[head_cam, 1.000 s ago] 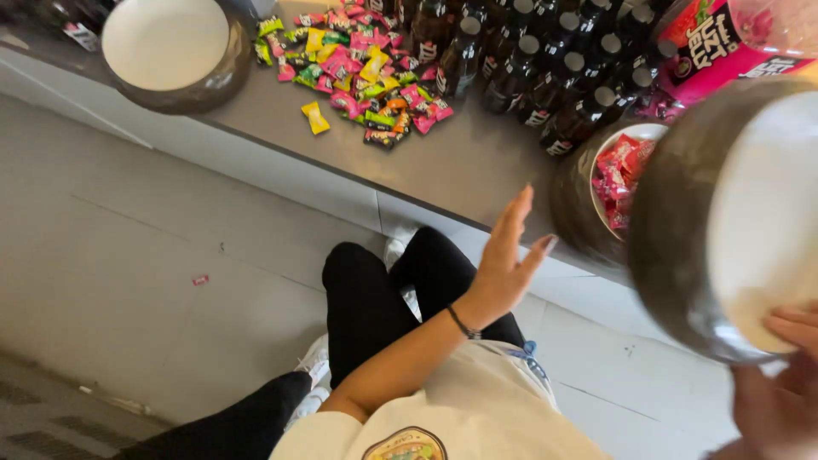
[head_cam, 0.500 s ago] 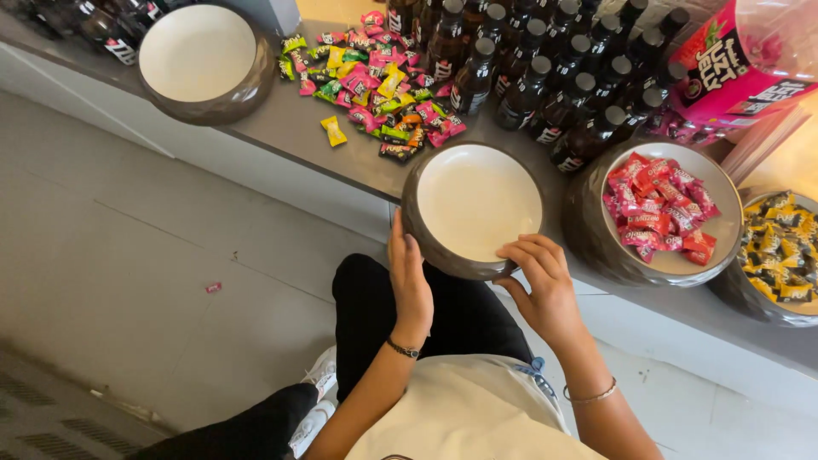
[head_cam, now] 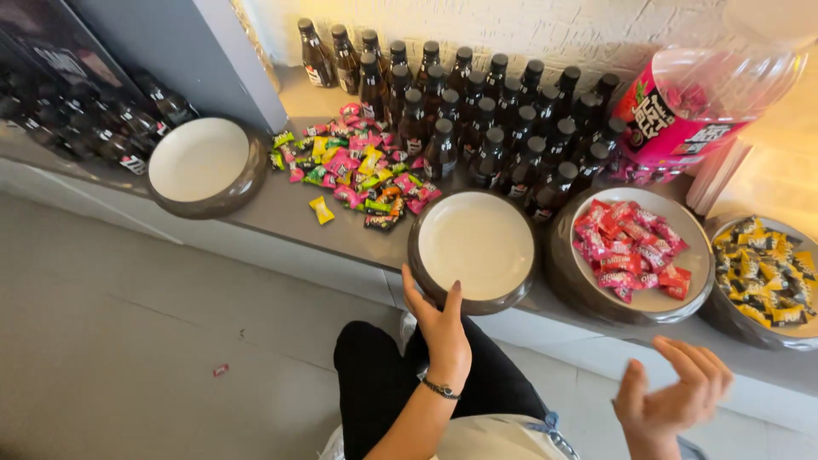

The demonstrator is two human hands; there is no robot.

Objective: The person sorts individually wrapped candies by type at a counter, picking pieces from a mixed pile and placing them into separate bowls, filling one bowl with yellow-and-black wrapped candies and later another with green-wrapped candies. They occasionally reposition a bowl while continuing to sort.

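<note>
Bowl on the ledge, one hand at its rim

Bowl [head_cam: 475, 245], brown outside and white inside, sits empty on the grey ledge [head_cam: 281, 209], its near edge at the ledge's front. Left hand [head_cam: 440, 322] rests against the near-left rim, fingers and thumb spread upward along the wall, touching it rather than closed around it. Right hand [head_cam: 673, 393] hangs in the air below the ledge, fingers loosely spread, holding nothing. Just right of the bowl stands a red-sweets bowl [head_cam: 682, 300], and beyond that a yellow-sweets bowl [head_cam: 724, 315]. Loose sweets [head_cam: 358, 170] lie in a mixed heap to the left, with another empty bowl [head_cam: 204, 166] further left. Dark bottles [head_cam: 486, 111] stand in rows behind, beside a pink-labelled jar [head_cam: 690, 106].
</note>
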